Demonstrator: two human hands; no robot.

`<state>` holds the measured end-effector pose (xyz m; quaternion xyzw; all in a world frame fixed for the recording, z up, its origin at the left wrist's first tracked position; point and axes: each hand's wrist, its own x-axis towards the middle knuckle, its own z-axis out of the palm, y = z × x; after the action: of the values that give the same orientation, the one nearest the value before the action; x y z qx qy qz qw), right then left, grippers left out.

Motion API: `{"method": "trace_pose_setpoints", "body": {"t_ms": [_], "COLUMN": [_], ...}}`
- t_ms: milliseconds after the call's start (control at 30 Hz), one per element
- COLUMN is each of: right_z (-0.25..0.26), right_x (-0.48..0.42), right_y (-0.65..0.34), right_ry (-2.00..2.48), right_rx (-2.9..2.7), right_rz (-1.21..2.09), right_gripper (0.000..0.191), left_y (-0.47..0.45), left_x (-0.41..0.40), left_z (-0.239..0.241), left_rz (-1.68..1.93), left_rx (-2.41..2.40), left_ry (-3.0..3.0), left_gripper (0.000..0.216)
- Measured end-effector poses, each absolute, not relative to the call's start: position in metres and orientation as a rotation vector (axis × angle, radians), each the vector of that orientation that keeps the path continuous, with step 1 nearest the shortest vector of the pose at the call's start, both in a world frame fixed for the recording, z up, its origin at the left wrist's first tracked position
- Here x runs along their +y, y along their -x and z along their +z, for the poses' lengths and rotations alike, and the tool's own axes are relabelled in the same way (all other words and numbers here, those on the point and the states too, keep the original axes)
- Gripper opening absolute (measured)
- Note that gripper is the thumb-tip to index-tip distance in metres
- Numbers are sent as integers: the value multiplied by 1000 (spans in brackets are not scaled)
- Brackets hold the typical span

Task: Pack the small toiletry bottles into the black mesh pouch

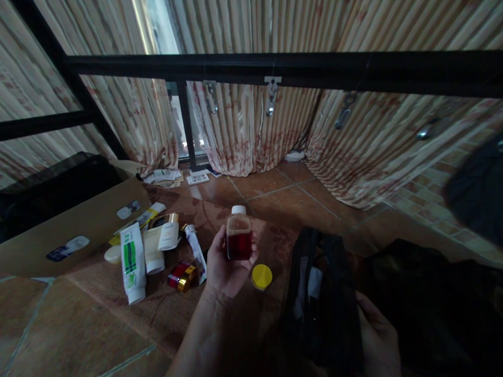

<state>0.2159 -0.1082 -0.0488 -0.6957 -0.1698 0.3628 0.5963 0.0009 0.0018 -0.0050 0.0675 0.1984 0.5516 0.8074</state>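
Note:
My left hand (pixel 229 266) is wrapped round a clear bottle (pixel 239 244) of dark red liquid, its white cap uppermost. On the right, my right hand (pixel 376 332) grips the side of a black bag (pixel 325 307), its fingertips partly hidden in shadow. A pale tube-like item (pixel 315 282) shows in the bag's opening. Just right of my left wrist is a jar with a yellow lid (pixel 262 276). Left of it lie a red bottle with a gold cap (pixel 182 276), a slim tube (pixel 196 253), a white and green tube (pixel 133 261) and a white bottle with a gold cap (pixel 169 233).
A cardboard box (pixel 83 233) with black mesh material stands at the left. The reddish-brown mat (pixel 173 317) covers part of the tiled floor (pixel 75 326). Curtains (pixel 241 128) hang behind a dark metal rail (pixel 239 65) with hooks. Dark fabric (pixel 437 297) lies at the right.

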Motion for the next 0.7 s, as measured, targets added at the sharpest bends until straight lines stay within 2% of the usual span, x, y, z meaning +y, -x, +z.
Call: {"method": "trace_pose_setpoints", "body": {"t_ms": [200,500,700], "right_z": [-49,-50,-46], "right_x": [-109,-108,-108], "right_y": [-216,-216,-214], "right_ry": [1596,1599,1596], "right_rx": [-422,-351,-402], "right_rz": [832,865,837], "right_gripper": [47,49,47], "left_y": [-1,-3,-2], "left_x": [3,5,4], "left_z": [-5,-5,-7], "left_rz": [1133,1170,1157], "left_rx": [409,482,448], "left_ry": [-80,-32,-139], "left_gripper": [36,24,26]}}
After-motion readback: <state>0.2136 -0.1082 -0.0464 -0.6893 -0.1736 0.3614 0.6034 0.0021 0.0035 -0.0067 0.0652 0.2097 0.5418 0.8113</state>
